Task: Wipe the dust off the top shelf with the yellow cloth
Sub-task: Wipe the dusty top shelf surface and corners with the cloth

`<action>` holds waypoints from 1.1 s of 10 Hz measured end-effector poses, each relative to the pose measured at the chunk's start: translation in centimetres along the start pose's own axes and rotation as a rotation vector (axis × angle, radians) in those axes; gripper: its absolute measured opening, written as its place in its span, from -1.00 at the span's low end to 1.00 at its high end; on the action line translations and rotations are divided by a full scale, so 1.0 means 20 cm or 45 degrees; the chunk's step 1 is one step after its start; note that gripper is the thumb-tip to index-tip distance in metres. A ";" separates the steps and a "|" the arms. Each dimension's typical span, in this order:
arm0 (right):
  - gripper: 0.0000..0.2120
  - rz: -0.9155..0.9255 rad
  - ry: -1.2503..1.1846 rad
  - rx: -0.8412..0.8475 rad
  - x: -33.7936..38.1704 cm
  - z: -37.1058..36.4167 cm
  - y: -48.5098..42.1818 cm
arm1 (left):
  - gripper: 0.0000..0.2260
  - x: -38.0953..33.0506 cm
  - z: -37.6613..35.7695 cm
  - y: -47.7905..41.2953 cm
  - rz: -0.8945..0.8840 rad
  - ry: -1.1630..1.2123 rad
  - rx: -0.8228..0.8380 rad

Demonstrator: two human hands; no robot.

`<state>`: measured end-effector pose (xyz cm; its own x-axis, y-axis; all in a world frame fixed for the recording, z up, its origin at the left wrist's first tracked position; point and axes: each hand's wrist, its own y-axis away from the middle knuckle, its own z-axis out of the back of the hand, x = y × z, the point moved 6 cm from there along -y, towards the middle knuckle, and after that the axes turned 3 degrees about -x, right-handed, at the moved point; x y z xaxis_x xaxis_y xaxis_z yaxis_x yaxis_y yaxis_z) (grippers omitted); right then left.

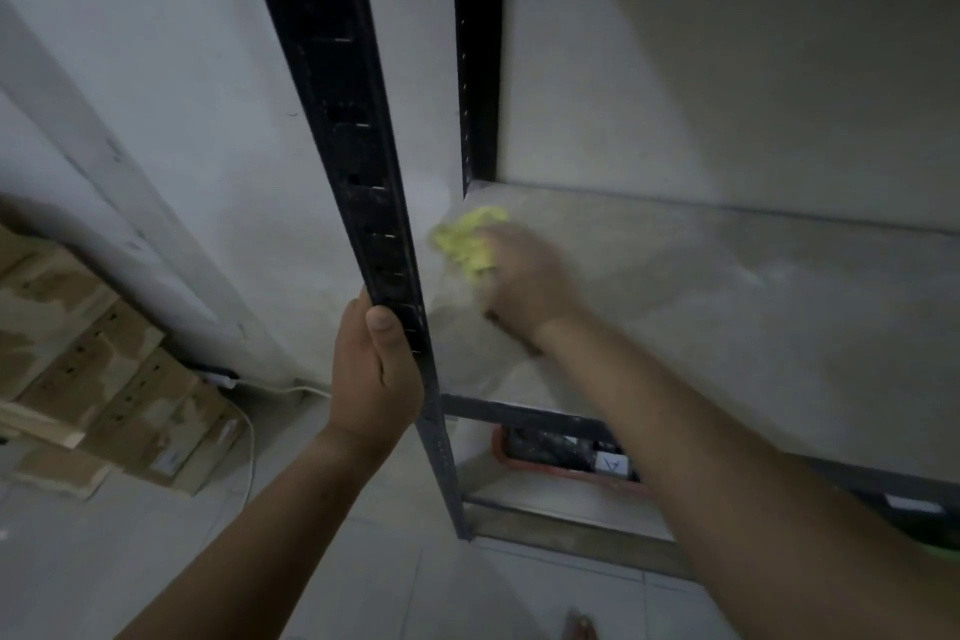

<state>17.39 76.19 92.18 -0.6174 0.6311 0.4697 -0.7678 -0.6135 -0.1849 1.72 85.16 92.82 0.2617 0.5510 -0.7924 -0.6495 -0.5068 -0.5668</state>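
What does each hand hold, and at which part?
The left hand grips the black post just above the shelf. The right hand covers the near part of the cloth on the shelf; blur hides whether its fingers grip it.

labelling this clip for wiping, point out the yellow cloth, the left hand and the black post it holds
yellow cloth (462,237), head view, bunched middle beside the fingers
left hand (371,369), head view, back of the hand
black post (343,94), head view, slotted front face above the hand
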 end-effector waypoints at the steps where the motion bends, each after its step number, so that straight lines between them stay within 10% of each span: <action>1: -0.82 0.153 -0.503 0.333 0.31 -0.09 0.06 | -0.30 0.01 0.01 0.00 0.005 -0.008 0.002; 2: -0.69 -0.019 -0.752 0.080 0.06 0.13 0.01 | -0.27 0.00 0.00 0.00 0.006 -0.020 0.014; 4: -0.76 -0.179 -0.239 -0.749 -0.81 0.76 0.25 | -0.47 0.00 -0.01 -0.01 -0.024 0.055 0.020; 5: -0.73 -0.526 -0.163 -0.801 -1.14 0.82 0.43 | -0.55 -0.01 -0.02 -0.02 -0.037 0.119 0.028; 6: -0.47 -0.559 0.508 -0.332 -1.23 0.72 0.38 | -0.60 0.01 -0.02 -0.01 -0.027 0.141 0.007; 9: -0.66 -0.319 0.410 -0.246 -0.22 0.11 -0.17 | -0.50 0.03 -0.01 0.01 0.031 0.036 -0.015; 11: -0.78 0.119 -0.270 0.402 0.32 -0.09 -0.21 | -0.45 0.01 0.00 0.02 0.033 -0.067 -0.036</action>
<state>16.35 83.68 94.41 -0.6073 0.4737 0.6378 -0.5989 -0.8005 0.0242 1.50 85.10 92.56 0.2065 0.5715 -0.7942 -0.6347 -0.5395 -0.5533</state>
